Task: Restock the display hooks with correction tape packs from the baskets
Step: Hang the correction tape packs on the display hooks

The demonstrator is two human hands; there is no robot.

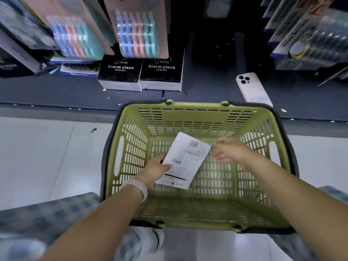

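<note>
A green slatted plastic basket (197, 117) stands on the floor below me. My left hand (157, 167) is inside it and grips a correction tape pack (185, 160) by its left edge, white printed back side up. My right hand (227, 150) hovers just right of the pack with loosely curled fingers, holding nothing. Apart from this pack I see no others in the basket. Up at the top, correction tape packs (140, 32) with blue, pink and teal tapes hang from the display, and a second row of packs (75, 36) hangs to their left.
Two black alarm clock boxes (140, 74) stand on the dark base shelf (56, 87) behind the basket. A white phone (252, 89) lies on that shelf to the right. Other packaged goods (308, 38) hang at right. Pale floor tiles (47, 157) lie left of the basket.
</note>
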